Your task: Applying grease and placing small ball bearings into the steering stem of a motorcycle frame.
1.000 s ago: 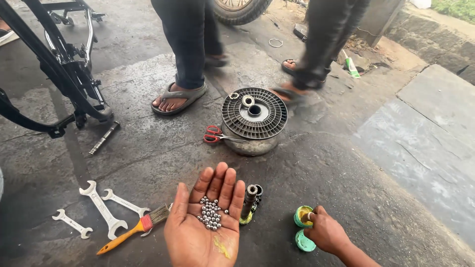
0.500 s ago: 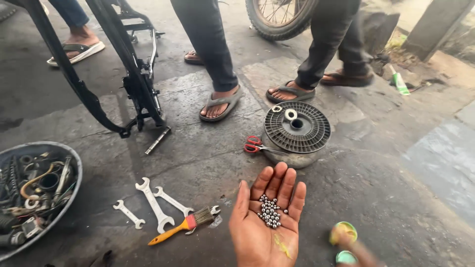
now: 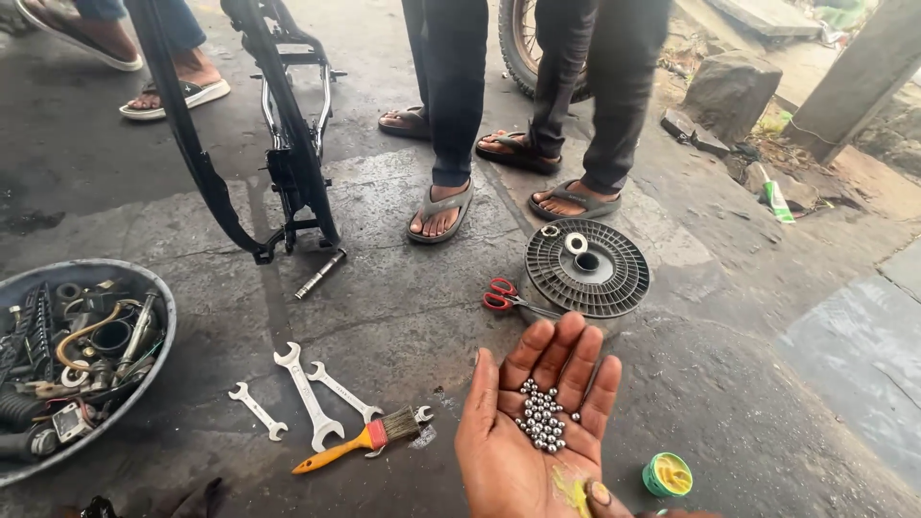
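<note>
Fingers [image 3: 566, 360] of my left hand [image 3: 532, 432] spread flat, palm up, cradling a heap of small steel balls [image 3: 542, 420]. Of my right hand I see only a fingertip [image 3: 600, 494] touching the palm's heel; its grip I cannot tell. Nearby on the floor [image 3: 403, 307] lie a green tin [image 3: 668, 474], paintbrush [image 3: 363, 438], spanners [image 3: 307, 395], scissors [image 3: 508, 299] and a ribbed disc [image 3: 587, 268].

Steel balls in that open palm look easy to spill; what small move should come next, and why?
Probably cup the left hand slightly: the steel balls lie loose on a flat, open palm with spread fingers, above bare concrete floor where they would roll away.
</note>
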